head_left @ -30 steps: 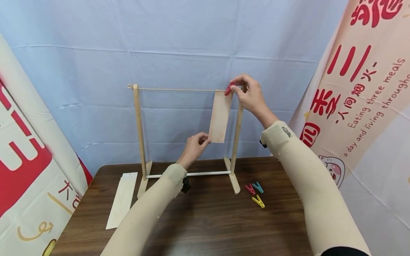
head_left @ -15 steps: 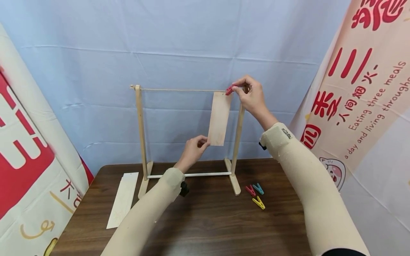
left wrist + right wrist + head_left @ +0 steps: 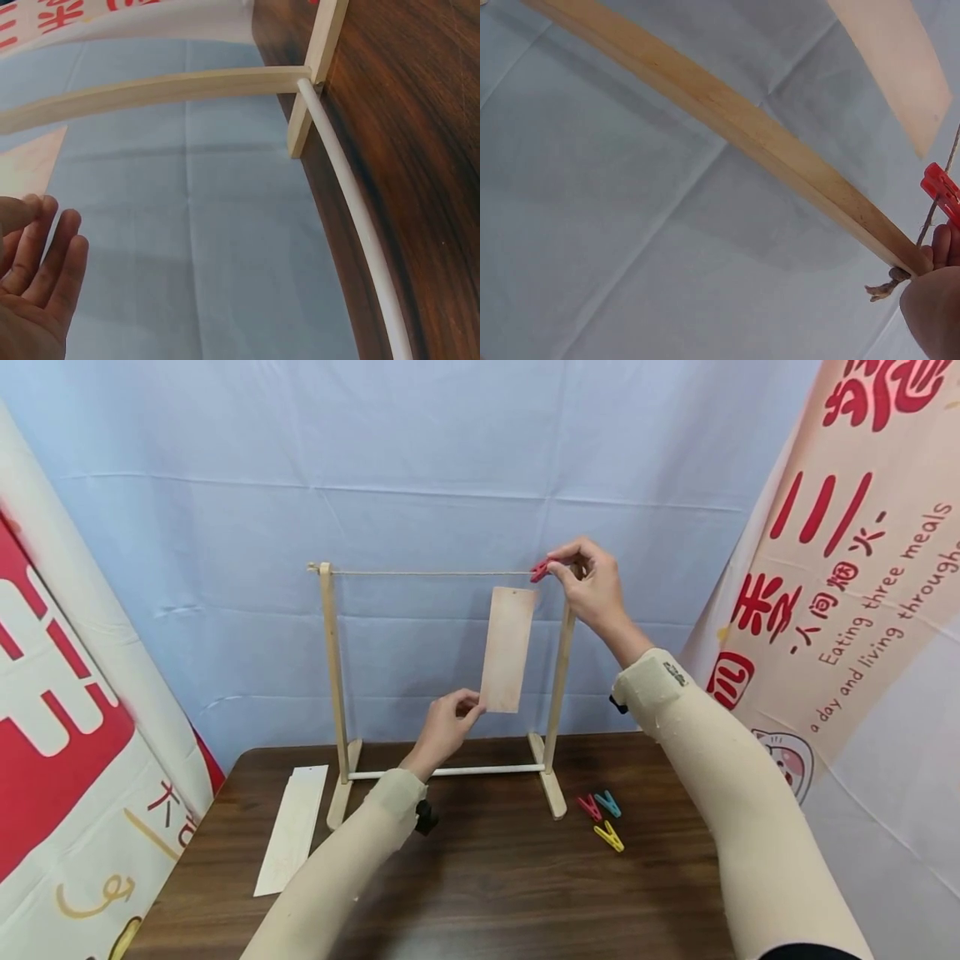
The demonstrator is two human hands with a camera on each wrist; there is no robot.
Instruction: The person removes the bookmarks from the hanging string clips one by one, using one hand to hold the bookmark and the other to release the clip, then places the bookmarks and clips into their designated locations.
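Note:
A pale rectangular wooden card (image 3: 508, 647) with a small hole near its top hangs in the air, slightly tilted. My left hand (image 3: 446, 727) pinches its lower left corner between thumb and fingers; the left wrist view shows that pinch at the edge of the card (image 3: 30, 171). Up at the right end of the string (image 3: 427, 573), my right hand (image 3: 596, 589) pinches a red clothespin (image 3: 541, 570). In the right wrist view the string runs at the clothespin (image 3: 939, 187), and the card (image 3: 904, 71) is apart from it. Most of the right hand is out of that view.
A wooden frame (image 3: 333, 668) with a white bottom rod (image 3: 491, 769) stands on the brown table (image 3: 510, 877). More pale cards (image 3: 291, 831) lie at left. Red (image 3: 589, 808), blue (image 3: 608, 803) and yellow (image 3: 609, 837) clothespins lie right of the frame.
The card's top edge has dropped from the string and away from the red clothespin, as my left hand moved down and slightly left. My right hand stays near the post, still pinching the clothespin.

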